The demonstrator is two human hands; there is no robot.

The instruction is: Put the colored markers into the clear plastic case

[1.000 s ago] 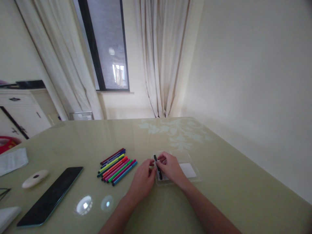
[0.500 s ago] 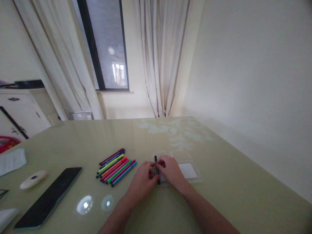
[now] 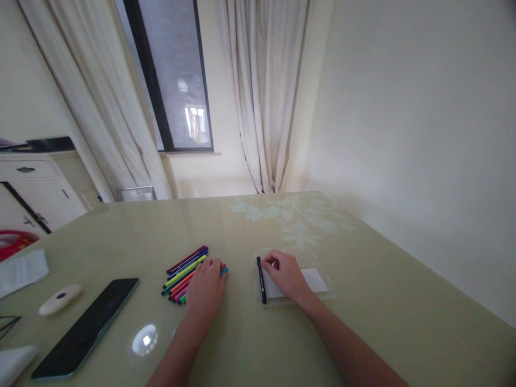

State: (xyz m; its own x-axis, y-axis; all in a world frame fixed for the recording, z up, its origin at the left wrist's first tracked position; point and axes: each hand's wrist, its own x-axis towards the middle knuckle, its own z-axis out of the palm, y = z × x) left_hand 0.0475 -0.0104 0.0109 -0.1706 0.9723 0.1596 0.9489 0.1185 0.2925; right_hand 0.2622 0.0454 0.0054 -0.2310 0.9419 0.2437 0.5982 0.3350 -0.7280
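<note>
My left hand [image 3: 205,287] lies across the right side of a row of coloured felt-tip markers [image 3: 181,279]. Its fingers are bent round the markers there, and a blue end [image 3: 224,271] shows beyond them; the fingertips are partly hidden. A shallow clear plastic case [image 3: 328,290] rests on the table in front of me, with a white card [image 3: 315,280] inside. Along the case's left side lies a black marker [image 3: 262,282]. My right hand [image 3: 284,274] is over the case, thumb and forefinger pinched together right beside the black marker's upper part.
A dark-screened tablet [image 3: 86,328] lies on the table [image 3: 242,349] at the left. Beyond it are a white oval object [image 3: 60,299] and a pale packet [image 3: 24,271]. A white wall [image 3: 423,161] borders the table's right side.
My left hand has left the black marker and moved left onto the coloured markers. The black marker now lies along the case's left side, with my right hand still beside it.
</note>
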